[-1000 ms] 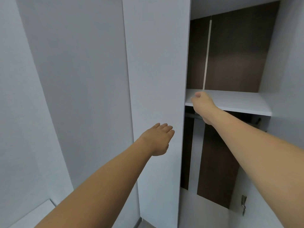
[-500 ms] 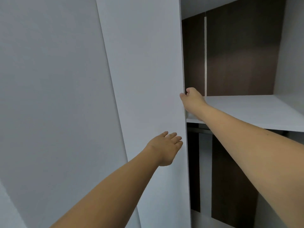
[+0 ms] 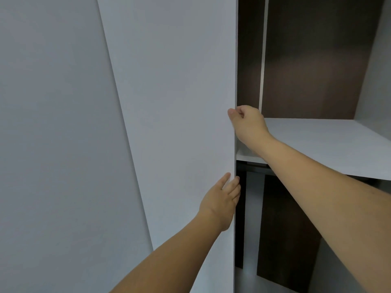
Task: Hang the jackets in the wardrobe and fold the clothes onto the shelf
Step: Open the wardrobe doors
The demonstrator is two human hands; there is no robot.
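- Pale grey wall [image 3: 53, 144] fills the left of the scene, with the open wardrobe [image 3: 306, 70] on the right, its back panel dark brown.
- Right hand [image 3: 247, 122] pinches the free edge of the white wardrobe door [image 3: 173, 102], thumb on the near face and fingers curled round behind it.
- Left hand [image 3: 222, 199] sits lower on the same edge, fingers straight and close together, their tips touching the edge; whether it grips cannot be told.
- White shelf [image 3: 328, 144] runs right from the door edge, just behind the right hand and under the right forearm.
- Dark hanging rail [image 3: 254, 169] lies just below the shelf's front edge, mostly hidden by the arm.
- Jackets and clothes do not show in this view.
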